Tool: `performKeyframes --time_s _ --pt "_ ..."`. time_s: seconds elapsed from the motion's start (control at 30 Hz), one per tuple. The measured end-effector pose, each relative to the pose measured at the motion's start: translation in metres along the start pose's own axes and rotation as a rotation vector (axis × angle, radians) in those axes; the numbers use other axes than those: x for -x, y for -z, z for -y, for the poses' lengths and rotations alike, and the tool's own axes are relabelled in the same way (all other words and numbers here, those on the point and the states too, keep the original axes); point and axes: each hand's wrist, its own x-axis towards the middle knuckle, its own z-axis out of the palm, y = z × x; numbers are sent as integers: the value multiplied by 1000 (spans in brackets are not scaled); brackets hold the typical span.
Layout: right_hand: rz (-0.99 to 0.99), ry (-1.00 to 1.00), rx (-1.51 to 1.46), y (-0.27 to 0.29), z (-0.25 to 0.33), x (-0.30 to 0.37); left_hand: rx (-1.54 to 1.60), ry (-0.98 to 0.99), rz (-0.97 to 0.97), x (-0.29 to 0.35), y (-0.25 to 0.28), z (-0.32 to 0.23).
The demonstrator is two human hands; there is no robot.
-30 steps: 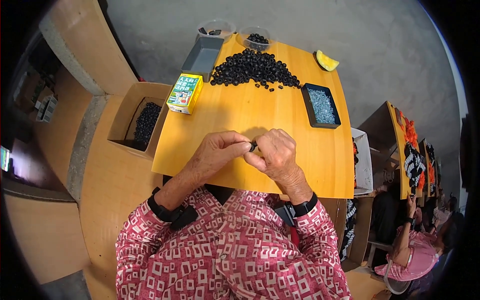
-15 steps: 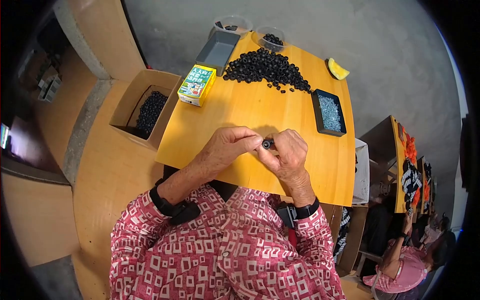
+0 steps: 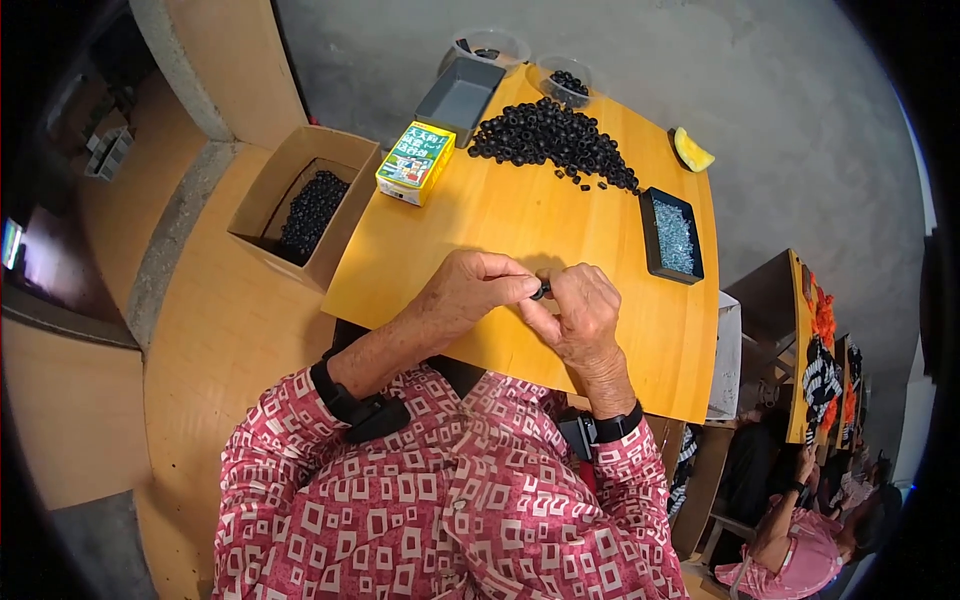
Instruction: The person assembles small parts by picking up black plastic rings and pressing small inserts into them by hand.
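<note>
My left hand (image 3: 468, 295) and my right hand (image 3: 583, 312) meet over the near part of the wooden table (image 3: 500, 225). Together their fingertips pinch one small black ring-shaped part (image 3: 541, 291). A large heap of the same black rings (image 3: 550, 140) lies at the table's far side. A black tray of small silvery screws (image 3: 672, 236) sits to the right of my hands.
A green and yellow box (image 3: 416, 163), a grey tray (image 3: 459, 95) and two clear tubs (image 3: 568, 80) stand at the far edge, with a yellow piece (image 3: 692, 152) far right. A cardboard box of black parts (image 3: 305, 205) is on the floor at left. Another person (image 3: 800, 545) sits lower right.
My hands have stayed together on the small black part, fingers shifting slightly. The view has tilted, so the table appears a little farther right.
</note>
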Motion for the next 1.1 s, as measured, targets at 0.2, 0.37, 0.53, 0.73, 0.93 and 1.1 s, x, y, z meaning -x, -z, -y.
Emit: performKeyframes --time_s 0.2,0.37,0.53,0.73,0.93,1.1 --pt "35 -53 -34 -4 1 2 -9 27 0 -2 1 4" --pt "52 -78 -53 -4 3 -3 -27 32 13 -4 5 4" --pt "-33 -20 -71 -3 11 -6 -108 -47 -105 -7 3 5" --pt "-99 80 -125 -13 19 -21 190 -86 -94 -2 -16 -8" --pt "-156 120 -175 -15 24 -36 510 -85 19 4 -26 -27" --pt "-157 126 -170 -9 33 -40 521 -114 52 12 -28 -34"
